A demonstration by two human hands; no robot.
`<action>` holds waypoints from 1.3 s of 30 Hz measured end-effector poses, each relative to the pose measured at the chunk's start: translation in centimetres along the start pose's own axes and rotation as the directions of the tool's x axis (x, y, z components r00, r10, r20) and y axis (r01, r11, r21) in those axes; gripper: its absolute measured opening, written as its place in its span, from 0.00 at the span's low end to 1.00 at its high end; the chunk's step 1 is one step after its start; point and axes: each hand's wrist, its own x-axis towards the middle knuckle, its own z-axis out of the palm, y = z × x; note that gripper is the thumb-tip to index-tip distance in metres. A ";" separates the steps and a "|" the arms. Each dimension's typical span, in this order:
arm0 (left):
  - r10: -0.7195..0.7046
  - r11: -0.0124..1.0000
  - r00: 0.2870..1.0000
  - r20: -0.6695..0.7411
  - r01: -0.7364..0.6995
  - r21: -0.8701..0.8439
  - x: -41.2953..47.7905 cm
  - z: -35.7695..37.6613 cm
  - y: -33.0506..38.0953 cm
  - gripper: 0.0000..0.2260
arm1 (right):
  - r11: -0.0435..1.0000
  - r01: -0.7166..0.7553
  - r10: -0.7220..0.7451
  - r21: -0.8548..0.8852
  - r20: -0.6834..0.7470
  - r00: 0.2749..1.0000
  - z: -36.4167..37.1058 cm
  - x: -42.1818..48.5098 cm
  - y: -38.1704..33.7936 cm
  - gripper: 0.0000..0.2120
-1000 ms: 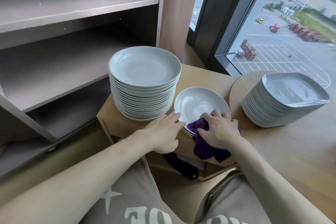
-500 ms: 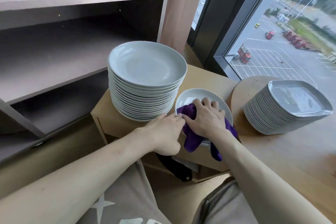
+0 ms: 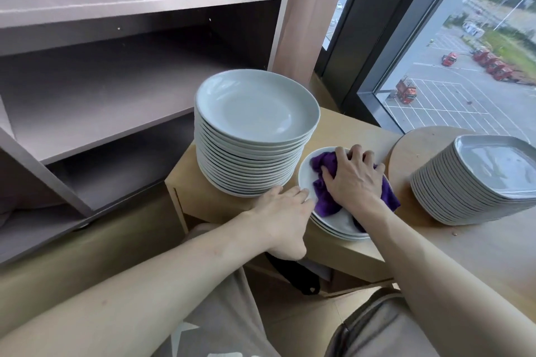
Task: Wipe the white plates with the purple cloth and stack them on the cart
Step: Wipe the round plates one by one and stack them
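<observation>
A short stack of round white plates [image 3: 336, 222] lies on the wooden cart top [image 3: 348, 246]. My right hand [image 3: 353, 180] presses the purple cloth [image 3: 324, 195] flat onto the top plate, and the cloth spreads out on both sides of the palm. My left hand [image 3: 282, 209] rests on the cart with its fingertips against the left rim of that plate. A tall stack of round white plates [image 3: 252, 139] stands just behind my left hand.
A stack of squarish grey plates [image 3: 478, 180] sits on a round wooden board [image 3: 406, 151] to the right. Dark shelves [image 3: 116, 90] fill the left side. A window [image 3: 452, 52] lies behind. A black item [image 3: 293, 272] hangs below the cart top.
My right hand has slid the purple cloth from the plate's near edge up across its middle toward the far side. My left hand has stayed at the plate's left rim.
</observation>
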 end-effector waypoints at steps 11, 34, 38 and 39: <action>0.002 0.999 0.999 0.043 -0.001 -0.033 0.0 0.1 -0.3 0.34 | 0.997 0.063 -0.074 0.045 0.309 0.948 -2.9 -4.7 4.7 0.21; 0.016 0.999 1.000 -0.014 -0.016 -0.042 0.3 0.6 -0.4 0.31 | 0.880 0.084 -0.202 0.468 0.208 0.957 -3.0 -6.1 1.3 0.16; 0.001 1.000 1.000 -0.005 -0.001 0.001 0.4 0.8 0.0 0.34 | 0.905 0.108 -0.178 0.411 0.136 0.975 -2.0 -4.8 0.5 0.16; -0.004 1.000 1.000 -0.001 0.004 0.013 0.4 0.9 0.0 0.35 | 0.912 0.113 -0.173 0.395 0.120 0.978 -1.8 -4.6 0.4 0.17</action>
